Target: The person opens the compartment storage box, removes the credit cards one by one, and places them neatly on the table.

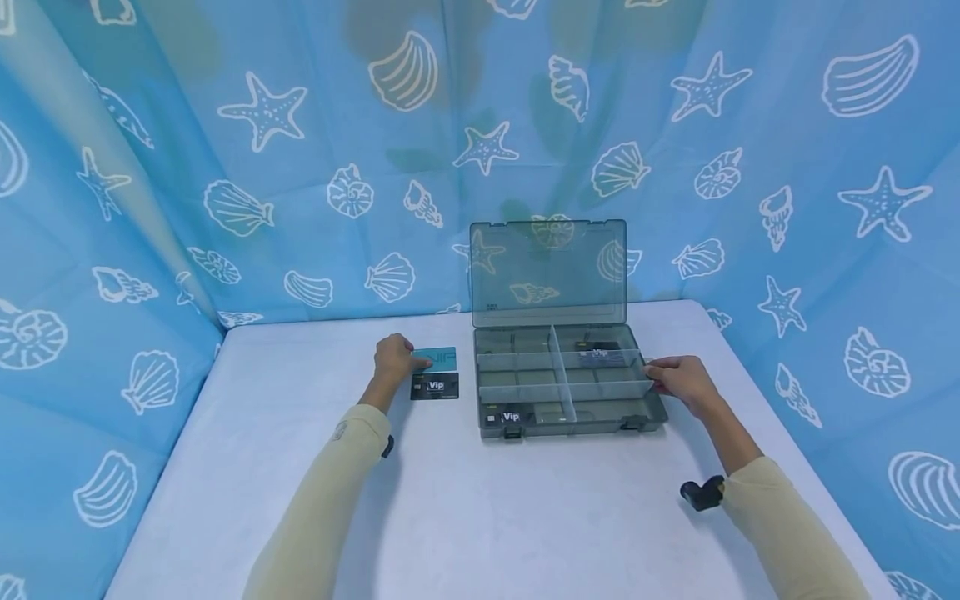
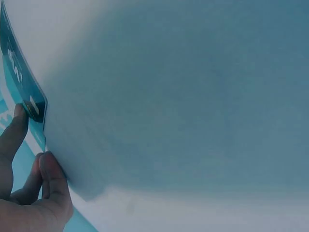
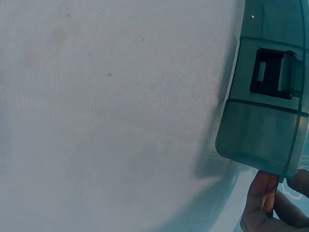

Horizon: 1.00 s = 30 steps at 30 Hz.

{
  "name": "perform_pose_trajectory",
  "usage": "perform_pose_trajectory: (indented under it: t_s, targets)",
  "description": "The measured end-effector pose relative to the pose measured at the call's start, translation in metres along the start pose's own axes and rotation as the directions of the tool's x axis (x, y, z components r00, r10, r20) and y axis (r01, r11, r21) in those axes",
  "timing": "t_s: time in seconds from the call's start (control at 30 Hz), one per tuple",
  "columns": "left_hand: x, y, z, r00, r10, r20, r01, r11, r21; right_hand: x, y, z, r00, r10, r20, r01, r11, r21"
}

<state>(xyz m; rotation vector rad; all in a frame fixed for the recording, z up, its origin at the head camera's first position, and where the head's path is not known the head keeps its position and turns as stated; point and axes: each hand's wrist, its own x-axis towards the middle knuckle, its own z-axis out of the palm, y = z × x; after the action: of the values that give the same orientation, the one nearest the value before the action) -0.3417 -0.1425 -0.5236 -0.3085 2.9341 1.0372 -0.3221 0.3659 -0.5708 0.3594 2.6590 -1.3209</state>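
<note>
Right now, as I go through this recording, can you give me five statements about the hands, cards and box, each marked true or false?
1. The left hand touches the teal card. True.
2. Every black card is inside the box. False: one black Vip card lies on the white tabletop, left of the box.
3. The right hand touches the box's right side. True.
4. The box is closed. False: its lid stands raised.
5. The front left compartment holds a black card. True.
</note>
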Motion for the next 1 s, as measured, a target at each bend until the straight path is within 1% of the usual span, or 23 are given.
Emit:
perform_pose_trajectory:
  t_s: [0.1,0.17,0.2,0.27,0.37,0.43,0.5,0.63,0.83,0.93,1.0]
  targets:
    - [0.000,0.000,-0.001,1.000,-0.008,-0.007,0.008,1.000,-0.007,-0.023,-0.026,-0.004,0.999,0.027,0.026,-0.028,0.999,0.026]
    - [0.000,0.000,0.000,1.000,-0.005,-0.008,0.005,1.000,-0.004,-0.034,-0.038,-0.006,0.998,0.040,0.043,-0.042,0.998,0.046]
    - [0.000,0.000,0.000,1.000,-0.001,-0.010,0.001,1.000,-0.001,-0.036,-0.041,-0.007,0.998,0.033,0.054,-0.035,0.998,0.044]
    - [0.000,0.001,0.000,1.000,0.010,-0.013,-0.010,1.000,-0.001,-0.032,-0.037,-0.005,0.999,0.037,0.026,-0.038,0.998,0.051]
    - [0.000,0.002,-0.001,1.000,0.018,-0.019,-0.019,1.000,-0.008,-0.013,-0.017,-0.002,1.000,0.001,0.011,-0.002,1.000,0.021]
    - [-0.001,0.003,-0.001,1.000,0.016,-0.020,-0.017,1.000,-0.020,0.003,-0.001,0.001,1.000,-0.014,-0.017,0.014,1.000,-0.002]
    - [-0.003,0.004,-0.001,1.000,0.016,-0.022,-0.016,1.000,-0.025,0.014,0.012,0.002,0.999,-0.040,-0.018,0.040,0.999,-0.030]
    - [-0.006,0.005,0.000,1.000,0.018,-0.020,-0.018,0.999,-0.037,0.021,0.023,0.003,0.998,-0.051,-0.034,0.050,0.998,-0.032]
    - [-0.009,0.004,0.001,1.000,-0.001,-0.021,0.000,0.998,-0.061,0.022,0.026,0.005,0.999,-0.041,-0.033,0.040,0.999,-0.023]
    - [-0.008,0.002,0.000,1.000,0.012,-0.024,-0.013,0.999,-0.051,0.021,0.024,0.005,0.999,-0.037,-0.032,0.036,0.999,-0.026]
    - [-0.006,0.001,0.001,0.999,0.029,-0.039,-0.031,0.998,-0.049,0.021,0.023,0.005,0.999,-0.032,-0.036,0.031,0.999,-0.026]
